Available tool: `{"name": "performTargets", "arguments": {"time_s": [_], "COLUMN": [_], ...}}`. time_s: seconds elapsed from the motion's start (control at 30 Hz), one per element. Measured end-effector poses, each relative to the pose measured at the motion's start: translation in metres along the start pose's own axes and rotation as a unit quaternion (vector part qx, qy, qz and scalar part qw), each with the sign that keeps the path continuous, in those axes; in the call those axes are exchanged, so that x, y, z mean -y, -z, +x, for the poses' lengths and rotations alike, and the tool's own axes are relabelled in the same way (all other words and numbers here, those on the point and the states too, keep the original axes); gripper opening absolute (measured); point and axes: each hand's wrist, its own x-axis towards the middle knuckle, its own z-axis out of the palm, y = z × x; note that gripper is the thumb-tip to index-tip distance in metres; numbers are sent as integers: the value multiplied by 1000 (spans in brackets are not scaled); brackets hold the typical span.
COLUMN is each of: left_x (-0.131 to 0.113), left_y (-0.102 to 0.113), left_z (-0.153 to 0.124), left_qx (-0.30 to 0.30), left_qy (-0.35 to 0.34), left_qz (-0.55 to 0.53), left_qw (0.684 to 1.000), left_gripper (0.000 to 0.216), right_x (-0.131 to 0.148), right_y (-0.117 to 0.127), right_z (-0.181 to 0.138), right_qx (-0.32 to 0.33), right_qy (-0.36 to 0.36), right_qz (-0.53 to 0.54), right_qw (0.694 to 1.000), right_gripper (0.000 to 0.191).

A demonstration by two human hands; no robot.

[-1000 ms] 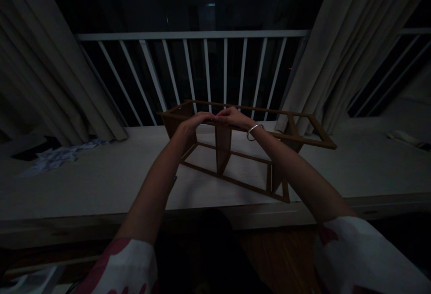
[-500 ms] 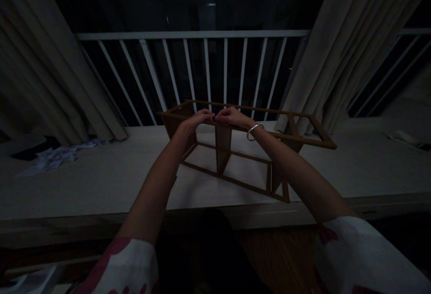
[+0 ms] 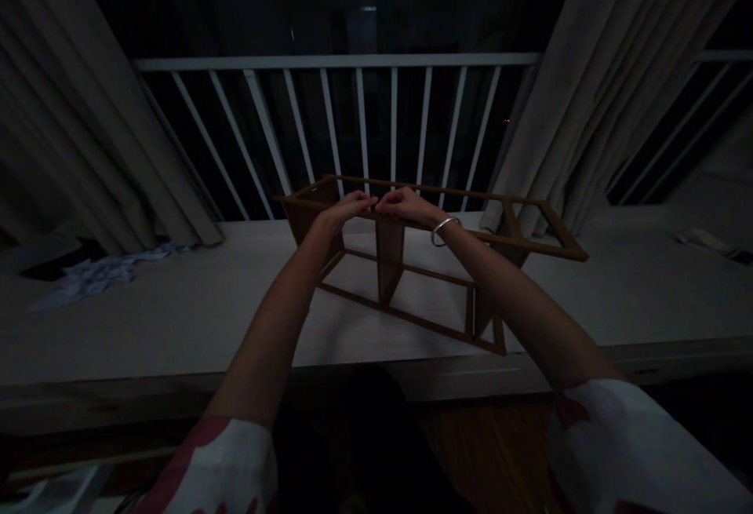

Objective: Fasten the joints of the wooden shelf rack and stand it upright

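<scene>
A brown wooden shelf rack lies on its side on the pale window ledge. My left hand and my right hand meet at its upper rail, close to the middle shelf board. The fingertips of both hands are pinched and nearly touch each other. Between them shows a small dark bit, too small and dim to name. A silver bangle circles my right wrist.
The window ledge runs across the view. White railing bars stand behind the rack before a dark window. Curtains hang on both sides. Crumpled patterned cloth lies at the left, and a pale item at the far right.
Almost nothing differs. The fingers of my left hand have shifted very slightly at the rail; the rack stays in place.
</scene>
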Motion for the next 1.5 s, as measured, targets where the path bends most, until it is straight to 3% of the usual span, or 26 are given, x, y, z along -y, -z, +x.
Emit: {"name": "performTargets", "arguments": {"time_s": [0.53,1.07,1.33,1.5], "left_x": [-9,-8,-5,-5], "left_y": [1,1,1,0], "left_z": [-8,-11,-9,-9], "left_qx": [94,83,89,81], "left_qy": [-55,-69,-61,-54], "left_qz": [9,35,41,42], "left_qw": [994,994,993,994], "left_gripper": [24,24,24,22], "right_x": [1,-4,-7,-6], "right_y": [0,-1,-2,-2], "right_z": [-1,1,-1,0], "right_qx": [-12,-24,-91,-82], "right_qy": [-3,-41,-10,-30], "right_qz": [-3,0,-44,-51], "right_qw": [1000,999,995,995], "right_gripper": [36,32,50,50]}}
